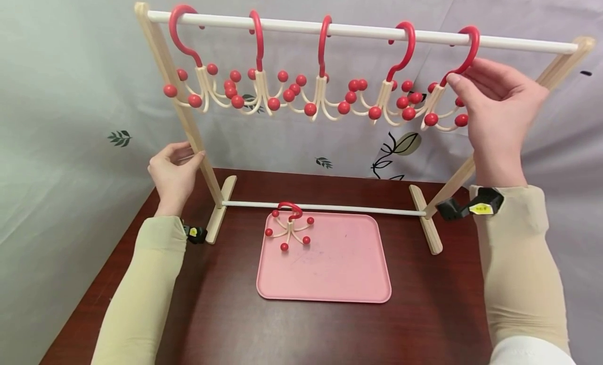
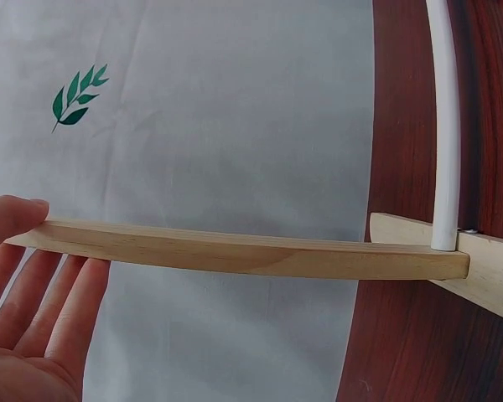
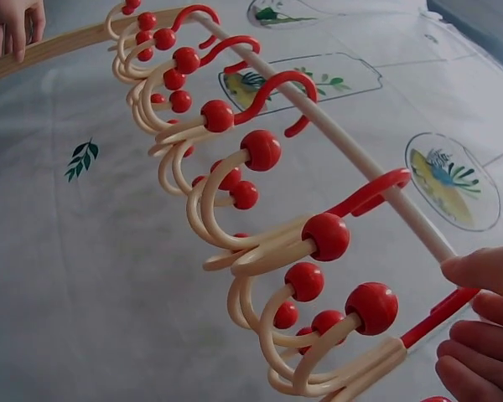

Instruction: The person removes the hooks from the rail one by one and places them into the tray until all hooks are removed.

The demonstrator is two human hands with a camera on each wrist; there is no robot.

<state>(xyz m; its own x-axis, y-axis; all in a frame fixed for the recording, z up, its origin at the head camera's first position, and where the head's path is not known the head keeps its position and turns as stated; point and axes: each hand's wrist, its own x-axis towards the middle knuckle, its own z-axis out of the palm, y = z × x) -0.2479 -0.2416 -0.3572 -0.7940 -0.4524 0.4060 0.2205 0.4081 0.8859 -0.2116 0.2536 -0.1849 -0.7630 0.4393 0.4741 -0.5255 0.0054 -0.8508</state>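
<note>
My left hand (image 1: 173, 171) holds the left wooden post (image 1: 186, 119) of a rack; in the left wrist view, its thumb lies along one side and its fingers along the other. At the upper right, my right hand (image 1: 506, 106) pinches the red hook of the rightmost hanger (image 1: 475, 43) between thumb and fingers. That hook loops over the rack's white top bar (image 1: 363, 31), and its pale curved arms tipped with red balls hang beneath. Several matching hangers, among them the leftmost one (image 1: 176, 35), hang in a row along the bar.
On the dark red-brown table (image 1: 301, 333) lies a pink tray (image 1: 330, 271) with another hanger (image 1: 290, 227) near its back left corner. The rack's feet (image 1: 221, 210) and lower white bar (image 1: 358, 209) stand behind it. A patterned light cloth (image 1: 282, 145) hangs behind.
</note>
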